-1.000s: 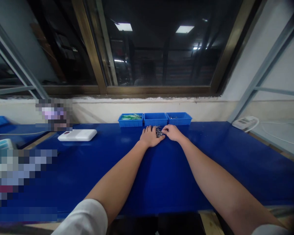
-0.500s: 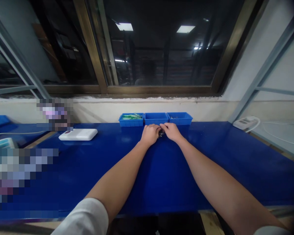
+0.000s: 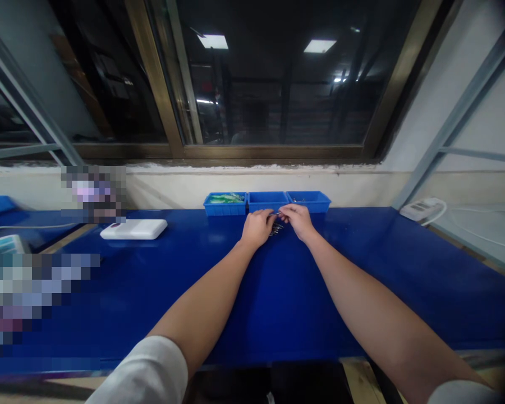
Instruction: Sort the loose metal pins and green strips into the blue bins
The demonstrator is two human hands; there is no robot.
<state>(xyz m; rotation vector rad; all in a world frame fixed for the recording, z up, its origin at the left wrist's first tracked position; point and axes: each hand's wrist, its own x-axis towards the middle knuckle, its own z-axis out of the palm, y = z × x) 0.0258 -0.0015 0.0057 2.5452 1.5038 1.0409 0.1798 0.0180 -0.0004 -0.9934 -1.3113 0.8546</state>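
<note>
Head view, with twelve o'clock toward the window point(image 3: 278, 84) and the pile point(image 3: 276, 229) of slim metal bits as the hub: a single piece point(image 3: 275, 213) of thin metal bridges the small gap between the person's hands, just past the pile on its twelve o'clock side. From where I stand it looks lifted off the table point(image 3: 109, 303), though I couldn't swear to it. Its long axis runs roughly from nine to three, straight across the person's front.

The right hand point(image 3: 298, 220) comes in at the three o'clock end, thumb and forefinger pressed together on the piece in a pinch. The left hand point(image 3: 256, 227) is at the nine o'clock end, fingers bunched and bent; they seem to touch the piece, but I can't tell whether they grip it or only steady it. So the piece lies at three from the left fingertips and at nine from the right, and neither hand is clearly nearer. The pile is closer to the left, just beside its thumb.

Past the hands three bins stand in a row: the green-filled bin point(image 3: 225, 210) toward ten, the middle bin point(image 3: 268, 205) around twelve, the end bin point(image 3: 320, 208) toward two. A white box point(image 3: 133, 229) lies well apart at nine.
</note>
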